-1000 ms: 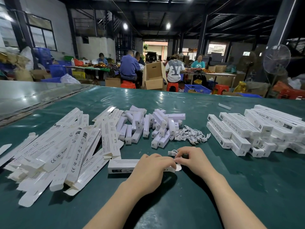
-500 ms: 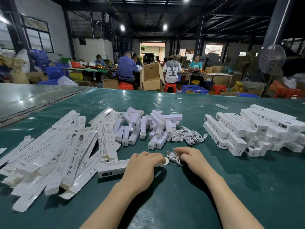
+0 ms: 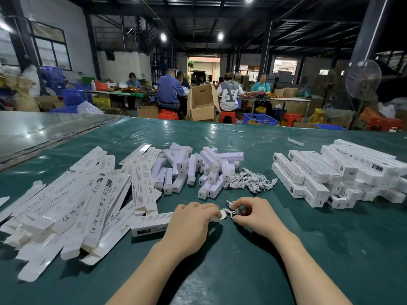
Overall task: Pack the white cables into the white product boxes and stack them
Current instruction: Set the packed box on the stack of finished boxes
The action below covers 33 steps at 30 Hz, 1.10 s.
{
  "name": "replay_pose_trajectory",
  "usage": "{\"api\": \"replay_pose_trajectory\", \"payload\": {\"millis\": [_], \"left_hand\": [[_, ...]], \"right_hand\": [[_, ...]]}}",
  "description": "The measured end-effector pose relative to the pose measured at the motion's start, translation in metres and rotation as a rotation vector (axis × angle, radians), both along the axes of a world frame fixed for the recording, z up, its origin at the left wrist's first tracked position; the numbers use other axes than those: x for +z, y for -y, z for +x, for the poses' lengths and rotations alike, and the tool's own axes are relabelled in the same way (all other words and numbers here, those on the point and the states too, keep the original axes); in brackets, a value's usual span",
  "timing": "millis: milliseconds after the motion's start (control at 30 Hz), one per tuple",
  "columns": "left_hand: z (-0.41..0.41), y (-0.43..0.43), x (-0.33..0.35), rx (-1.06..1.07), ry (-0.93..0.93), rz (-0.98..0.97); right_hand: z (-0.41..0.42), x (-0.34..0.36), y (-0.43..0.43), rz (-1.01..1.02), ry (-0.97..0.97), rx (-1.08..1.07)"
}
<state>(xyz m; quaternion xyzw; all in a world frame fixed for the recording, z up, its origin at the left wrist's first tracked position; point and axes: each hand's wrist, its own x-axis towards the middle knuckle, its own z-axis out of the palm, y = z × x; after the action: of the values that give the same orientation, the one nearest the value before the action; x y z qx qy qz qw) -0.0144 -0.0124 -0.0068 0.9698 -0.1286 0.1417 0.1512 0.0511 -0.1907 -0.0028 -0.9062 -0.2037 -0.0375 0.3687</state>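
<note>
A long white product box [image 3: 152, 223] lies flat on the green table [image 3: 242, 271] in front of me. My left hand [image 3: 191, 225] grips its right end, where a small flap [image 3: 222, 215] stands open. Just right of that flap my right hand [image 3: 256, 213] pinches a coiled white cable [image 3: 231, 208]. A loose heap of white cables [image 3: 251, 180] lies a little farther back. Packed white boxes [image 3: 337, 175] are stacked at the right.
Flat unfolded white cartons [image 3: 72, 203] are spread over the left of the table. A pile of short white lamp bars [image 3: 193, 170] lies at centre. A lone white piece [image 3: 295, 142] sits far right. Behind the table people sit at benches among cardboard boxes [image 3: 201, 103].
My right hand drew the coiled cable away from the box end and now pinches it just beside the open flap. The left hand stays on the box.
</note>
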Motion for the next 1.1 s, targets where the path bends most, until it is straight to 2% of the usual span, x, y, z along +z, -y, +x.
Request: {"api": "replay_pose_trajectory", "payload": {"millis": [300, 433, 533, 600, 667, 800, 933, 1100], "left_hand": [[0.000, 0.000, 0.001, -0.002, 0.000, -0.023], [0.001, 0.001, 0.001, 0.003, -0.002, -0.050], [0.002, 0.000, 0.000, 0.000, -0.003, -0.067], [0.002, 0.000, 0.000, -0.011, -0.002, -0.073], [0.002, 0.000, 0.001, -0.019, -0.006, -0.088], [0.002, 0.001, 0.003, -0.028, -0.005, -0.072], [0.001, 0.000, 0.003, -0.040, 0.013, -0.075], [0.001, -0.001, 0.001, -0.100, 0.021, -0.038]], "right_hand": [[-0.001, -0.003, -0.012, -0.108, 0.158, -0.020], [-0.003, -0.003, -0.015, 0.234, 0.121, -0.093], [-0.001, 0.001, -0.012, 0.434, -0.055, -0.011], [-0.001, 0.002, -0.011, 0.403, -0.185, 0.122], [-0.001, 0.001, -0.010, 0.372, -0.234, 0.166], [-0.001, 0.003, -0.011, 0.342, -0.225, 0.146], [-0.003, 0.008, -0.011, 0.224, -0.216, 0.190], [-0.009, 0.005, -0.023, 0.237, -0.131, 0.176]]}}
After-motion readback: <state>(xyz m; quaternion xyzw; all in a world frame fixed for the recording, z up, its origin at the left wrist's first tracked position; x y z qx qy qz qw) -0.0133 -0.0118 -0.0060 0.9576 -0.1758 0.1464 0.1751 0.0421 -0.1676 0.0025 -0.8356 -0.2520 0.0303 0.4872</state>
